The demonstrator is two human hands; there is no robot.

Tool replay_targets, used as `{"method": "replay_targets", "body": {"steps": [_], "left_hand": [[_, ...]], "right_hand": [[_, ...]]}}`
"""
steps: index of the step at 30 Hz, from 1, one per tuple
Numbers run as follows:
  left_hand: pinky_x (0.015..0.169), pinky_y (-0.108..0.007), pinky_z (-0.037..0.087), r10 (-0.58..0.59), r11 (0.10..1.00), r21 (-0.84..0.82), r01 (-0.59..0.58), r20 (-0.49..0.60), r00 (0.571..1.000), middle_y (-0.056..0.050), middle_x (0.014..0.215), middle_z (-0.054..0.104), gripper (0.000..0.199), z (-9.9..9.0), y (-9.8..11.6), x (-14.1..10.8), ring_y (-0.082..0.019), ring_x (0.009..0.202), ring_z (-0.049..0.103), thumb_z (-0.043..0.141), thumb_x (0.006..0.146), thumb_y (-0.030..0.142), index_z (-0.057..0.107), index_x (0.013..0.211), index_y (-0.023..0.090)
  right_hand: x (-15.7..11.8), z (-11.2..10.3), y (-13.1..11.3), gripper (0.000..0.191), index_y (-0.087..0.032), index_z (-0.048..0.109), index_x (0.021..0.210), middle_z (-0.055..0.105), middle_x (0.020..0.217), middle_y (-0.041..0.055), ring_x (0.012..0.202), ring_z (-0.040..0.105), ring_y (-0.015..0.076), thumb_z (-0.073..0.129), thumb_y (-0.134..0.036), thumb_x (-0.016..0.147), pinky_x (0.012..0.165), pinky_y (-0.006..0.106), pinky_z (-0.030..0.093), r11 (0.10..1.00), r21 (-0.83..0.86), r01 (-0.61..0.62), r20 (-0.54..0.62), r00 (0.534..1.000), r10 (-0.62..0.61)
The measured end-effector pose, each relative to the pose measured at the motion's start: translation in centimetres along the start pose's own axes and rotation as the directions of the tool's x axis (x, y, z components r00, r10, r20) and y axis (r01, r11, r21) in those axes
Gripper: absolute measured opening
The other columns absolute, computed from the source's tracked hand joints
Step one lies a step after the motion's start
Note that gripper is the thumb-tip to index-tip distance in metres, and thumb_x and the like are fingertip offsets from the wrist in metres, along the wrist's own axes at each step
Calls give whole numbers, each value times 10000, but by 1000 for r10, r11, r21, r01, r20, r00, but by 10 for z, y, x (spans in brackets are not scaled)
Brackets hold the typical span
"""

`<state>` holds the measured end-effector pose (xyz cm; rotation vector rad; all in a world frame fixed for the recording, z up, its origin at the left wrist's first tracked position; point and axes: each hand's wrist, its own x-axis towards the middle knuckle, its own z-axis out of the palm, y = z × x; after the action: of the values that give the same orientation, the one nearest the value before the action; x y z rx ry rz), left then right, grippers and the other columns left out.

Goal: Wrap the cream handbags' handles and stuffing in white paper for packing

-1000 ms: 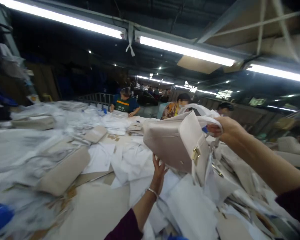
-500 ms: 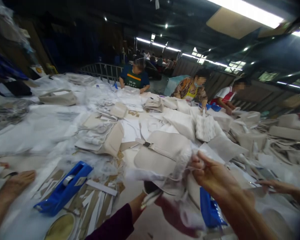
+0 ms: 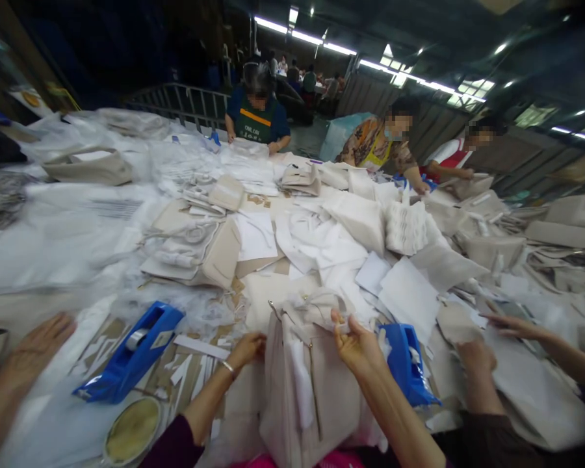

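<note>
A beige handbag stands upright in front of me, its side with a gold zip towards me. White wrapping hangs down beside the zip. My right hand pinches the top right of the bag, near its handle wrapped in white. At the bag's upper left edge is my left hand, its fingers curled against the side and the tips partly hidden. Close to my right hand sits a blue tape dispenser. Another blue tape dispenser lies left of my left arm.
A round tin and paper strips lie at the front left. Several beige bags and white sheets cover the table. Co-workers' hands reach in at left and right. Several people work across the table.
The bag has turned from its buckled flap to its zip side and come nearer to me. My right hand has moved left; my left hand has come out beside the bag.
</note>
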<state>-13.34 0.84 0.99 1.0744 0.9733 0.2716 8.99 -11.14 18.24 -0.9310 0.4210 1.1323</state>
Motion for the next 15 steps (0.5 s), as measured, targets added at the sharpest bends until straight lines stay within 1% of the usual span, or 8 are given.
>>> {"method": "replay_targets", "body": {"steps": [1, 3, 5, 8, 10, 12, 13, 15], "left_hand": [[732, -375, 496, 50, 999, -13, -50, -7, 999, -56, 803, 667, 318, -7, 10, 11, -208, 740, 615, 632, 621, 303, 654, 908, 167], [906, -397, 433, 238, 971, -39, -237, 25, 971, -102, 1165, 598, 535, -13, 33, 32, -229, 1005, 578, 677, 596, 296, 588, 1116, 203], [997, -433, 359, 339, 940, -83, -331, 117, 933, -121, 1319, 496, 612, -5, 56, 49, -263, 1154, 501, 698, 603, 340, 557, 1184, 213], [1054, -456, 295, 362, 932, -110, -346, 209, 908, -105, 1239, 576, 462, 21, 85, 60, -285, 1200, 470, 681, 643, 401, 647, 1066, 218], [1085, -439, 262, 388, 922, -99, -375, 219, 895, -78, 1129, 645, 353, 39, 98, 60, -276, 1200, 475, 698, 633, 379, 690, 957, 240], [1098, -421, 252, 405, 914, -86, -396, 228, 885, -56, 1103, 659, 328, 53, 108, 58, -271, 1200, 479, 734, 594, 339, 700, 909, 255], [1095, -414, 265, 396, 918, -80, -388, 223, 891, -55, 1127, 649, 337, 57, 111, 57, -273, 1203, 476, 751, 573, 324, 702, 899, 251], [1061, -402, 330, 306, 952, -62, -301, 116, 945, -70, 1164, 629, 354, 64, 113, 56, -279, 1182, 492, 777, 547, 310, 701, 883, 231]], "right_hand": [[0, 0, 0, 273, -191, 526, 1121, 695, 956, 79, 800, 688, 151, 430, -119, 876, 561, 215, 581, 1000, -3, -10, 0, 1000, 10], [-2, 1, 2, 265, -183, 531, 1114, 695, 946, 81, 809, 688, 161, 442, -121, 872, 562, 225, 584, 999, -18, -39, 11, 999, 39], [-6, 3, 4, 243, -179, 544, 1086, 696, 935, 77, 821, 688, 172, 474, -123, 860, 567, 237, 588, 997, -38, -67, 25, 997, 68], [-13, 5, 4, 159, -159, 574, 992, 700, 903, 73, 816, 688, 171, 519, -127, 846, 573, 228, 585, 994, -54, -99, 20, 995, 101], [-18, 6, 0, 100, -137, 582, 930, 703, 877, 78, 787, 690, 164, 524, -132, 848, 563, 219, 580, 992, -48, -113, -1, 994, 113], [-20, 8, -6, 82, -120, 585, 899, 704, 863, 86, 761, 690, 161, 520, -140, 854, 552, 217, 576, 993, -31, -117, -16, 993, 117], [-20, 9, -9, 87, -113, 587, 896, 704, 862, 90, 753, 690, 161, 517, -148, 857, 547, 217, 574, 993, -22, -118, -16, 993, 118], [-18, 11, -15, 123, -93, 590, 902, 704, 871, 105, 746, 689, 164, 506, -176, 867, 538, 218, 569, 991, -9, -133, 3, 991, 133]]}}
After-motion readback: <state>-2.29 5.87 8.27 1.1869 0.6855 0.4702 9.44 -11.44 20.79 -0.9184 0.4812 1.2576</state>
